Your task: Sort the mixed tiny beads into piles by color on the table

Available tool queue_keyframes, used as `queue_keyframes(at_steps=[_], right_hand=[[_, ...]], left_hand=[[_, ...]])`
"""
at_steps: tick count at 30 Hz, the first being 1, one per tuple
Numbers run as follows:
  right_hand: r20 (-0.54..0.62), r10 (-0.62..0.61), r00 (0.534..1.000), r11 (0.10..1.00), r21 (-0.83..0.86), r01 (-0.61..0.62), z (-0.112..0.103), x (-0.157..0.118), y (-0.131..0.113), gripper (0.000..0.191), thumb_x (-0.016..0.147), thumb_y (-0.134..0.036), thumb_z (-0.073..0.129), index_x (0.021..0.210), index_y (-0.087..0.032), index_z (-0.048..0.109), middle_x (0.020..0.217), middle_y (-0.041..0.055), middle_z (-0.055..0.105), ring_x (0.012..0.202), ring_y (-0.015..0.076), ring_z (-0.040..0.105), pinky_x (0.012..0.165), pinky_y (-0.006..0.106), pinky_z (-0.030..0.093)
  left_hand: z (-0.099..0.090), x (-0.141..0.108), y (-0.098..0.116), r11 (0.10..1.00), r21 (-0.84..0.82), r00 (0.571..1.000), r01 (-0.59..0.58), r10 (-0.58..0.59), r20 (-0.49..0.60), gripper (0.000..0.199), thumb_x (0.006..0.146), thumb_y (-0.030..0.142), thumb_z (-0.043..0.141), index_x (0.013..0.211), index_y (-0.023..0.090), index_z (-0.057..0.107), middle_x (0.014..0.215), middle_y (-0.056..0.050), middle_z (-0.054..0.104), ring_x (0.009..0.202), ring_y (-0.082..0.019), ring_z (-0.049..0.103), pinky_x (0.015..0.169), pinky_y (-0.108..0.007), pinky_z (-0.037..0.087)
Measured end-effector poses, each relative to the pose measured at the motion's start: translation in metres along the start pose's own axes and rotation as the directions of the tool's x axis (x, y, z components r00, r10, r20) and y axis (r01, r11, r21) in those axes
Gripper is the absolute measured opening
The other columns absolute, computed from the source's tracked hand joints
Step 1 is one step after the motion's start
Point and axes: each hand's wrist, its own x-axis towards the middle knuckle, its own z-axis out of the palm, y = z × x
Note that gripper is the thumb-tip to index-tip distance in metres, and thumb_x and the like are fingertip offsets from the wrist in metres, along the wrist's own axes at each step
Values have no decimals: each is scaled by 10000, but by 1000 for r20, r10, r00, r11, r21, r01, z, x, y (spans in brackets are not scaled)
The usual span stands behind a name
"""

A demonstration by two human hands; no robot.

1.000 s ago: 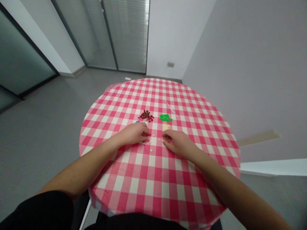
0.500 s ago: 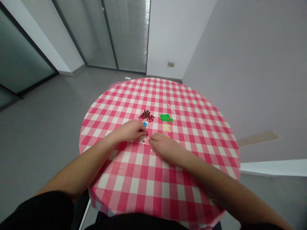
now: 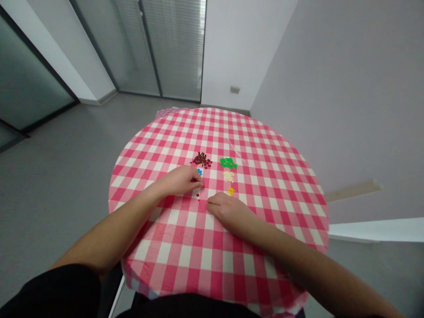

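Observation:
Small coloured pieces lie in piles on the checked tablecloth: dark brown (image 3: 201, 160), green (image 3: 228, 163), cream (image 3: 228, 176), yellow (image 3: 231, 191) and blue (image 3: 199, 172). My left hand (image 3: 185, 179) rests just below the blue pieces, its fingers pinched together; anything between the fingertips is too small to make out. Under those fingertips lies a tiny red piece (image 3: 198, 195). My right hand (image 3: 225, 208) is on the cloth below the yellow pile, fingers pressed together and pointing left. Whatever its fingertips hold is hidden.
The round table (image 3: 185, 260) carries a red-and-white checked cloth. Past its far edge stand a glass partition (image 3: 179, 48) and a white wall. A white ledge (image 3: 377, 229) is at the right.
My right hand has moved down towards me, away from my left fingertips, and the yellow pieces now show fully. The white piece beside its fingers is out of sight. My left hand has barely moved.

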Motion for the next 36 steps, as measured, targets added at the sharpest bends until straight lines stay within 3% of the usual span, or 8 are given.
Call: queue_keyframes(at_steps=[5,12,16,19,22,27,36], right_hand=[[-38,15,999,999,-31,-16,3,0,6,206,1000,-162,474,986,-141,679,993,115,676,934,240,573,822,355,459],[20,21,1000,999,-25,-20,1,1,7,246,978,-78,454,960,-140,691,1019,117,685,975,235,593,865,344,489],[0,26,1000,999,48,-26,-3,-2,7,291,960,-59,428,1068,-132,689,1085,129,697,997,229,619,904,357,506],[-81,95,992,990,116,-85,-9,-9,11,345,935,-56,423,1180,-115,659,1147,144,697,1044,235,629,943,391,512],[-114,177,978,975,158,-158,-17,-19,14,330,898,-57,436,1106,-121,684,1115,131,711,1028,233,641,948,404,515],[-9,104,995,980,171,-101,-19,-30,5,261,895,-80,468,958,-145,713,1043,116,715,965,219,646,898,376,530],[-60,16,998,979,206,-3,-7,-19,-2,251,944,-128,470,998,-159,713,1097,114,709,1010,207,643,917,363,531]], left_hand=[[-2,-1,0,999,-12,999,33,-34,-22,235,894,303,577,820,161,748,777,-47,707,704,-146,603,688,-251,405],[-3,-2,-2,999,-33,997,42,-45,-68,254,887,320,564,811,167,752,762,-39,700,702,-149,599,667,-253,402],[-5,-2,-2,997,-48,994,54,-59,-90,229,876,290,567,844,183,767,814,-43,720,742,-159,621,686,-259,418],[-6,-2,0,995,-60,992,82,-87,-95,218,877,282,578,843,196,775,877,-43,731,777,-161,637,703,-263,429],[-7,-3,0,994,-58,991,96,-100,-89,225,888,298,581,840,202,779,854,-37,730,749,-155,631,677,-266,420],[-7,-2,-1,993,-63,989,104,-110,-98,219,888,323,604,831,204,778,832,-39,729,724,-155,625,655,-269,409],[-9,-2,1,981,-103,975,162,-175,-134,206,879,301,606,838,199,780,881,-32,753,795,-173,662,706,-268,445]])
